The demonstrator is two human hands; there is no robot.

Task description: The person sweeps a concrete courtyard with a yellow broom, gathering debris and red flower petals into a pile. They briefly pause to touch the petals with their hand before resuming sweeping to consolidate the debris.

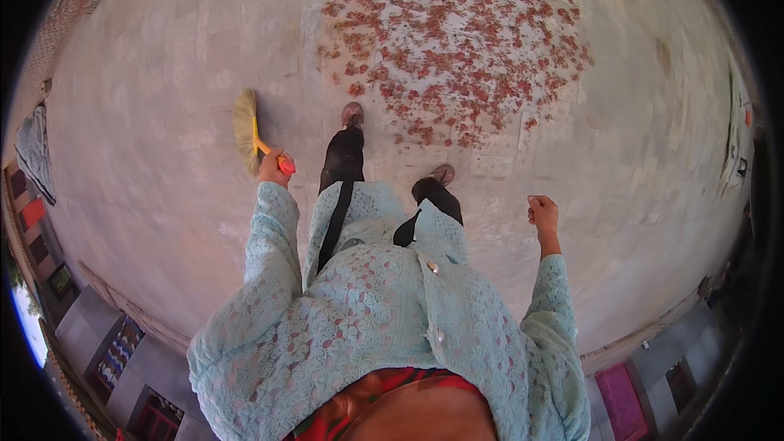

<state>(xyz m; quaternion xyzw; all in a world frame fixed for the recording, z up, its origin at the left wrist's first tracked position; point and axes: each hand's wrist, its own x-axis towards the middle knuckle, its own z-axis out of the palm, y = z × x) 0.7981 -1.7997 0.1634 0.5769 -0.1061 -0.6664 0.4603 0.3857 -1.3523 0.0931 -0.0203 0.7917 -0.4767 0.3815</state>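
My left hand [273, 167] is closed round the orange-red grip of a short broom [247, 132] with pale yellow bristles. The broom head hangs forward and left of my legs; whether its bristles touch the ground I cannot tell. Out to the right, my right hand [542, 213] is curled into a loose fist, with nothing visible in it. Ahead of my feet lie many small red and brownish clusters [469, 49], spread over a broad patch of the ground. Their exact kind is too small to make out.
Grey, stained concrete floor [155, 171] surrounds me. My left shoe [353, 115] is near the patch's edge, the right shoe [442, 173] farther back. A grey covered bundle [34, 155] sits at the far left. Walls and a pink doorway [622, 400] line the rim behind.
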